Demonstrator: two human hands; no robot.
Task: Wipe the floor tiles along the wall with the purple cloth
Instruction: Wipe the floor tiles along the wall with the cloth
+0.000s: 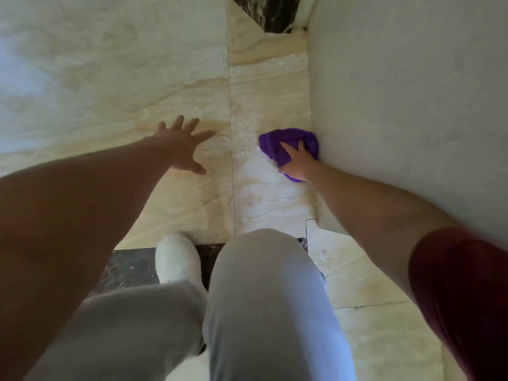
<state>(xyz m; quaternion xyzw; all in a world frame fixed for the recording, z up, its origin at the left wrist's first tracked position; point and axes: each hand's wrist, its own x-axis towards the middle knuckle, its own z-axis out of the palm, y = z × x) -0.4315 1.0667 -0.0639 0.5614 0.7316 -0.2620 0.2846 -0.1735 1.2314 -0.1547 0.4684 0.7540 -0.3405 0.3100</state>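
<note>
purple cloth (288, 143) clutched by right hand (297, 167) on floor tiles (269, 100) touching wall (398, 105); left hand (181, 145) splayed, holding nothing.

purple cloth (288, 144): near part hidden under the right hand (297, 165)
dark tile strip (277, 12): cut off by the far edge
white shoe (176, 259): heel hidden behind the grey trouser leg (264, 298)

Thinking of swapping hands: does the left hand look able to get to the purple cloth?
Probably yes. The left hand, open with fingers spread, has only bare floor tile between it and the purple cloth, though the right hand presses on the cloth.
</note>
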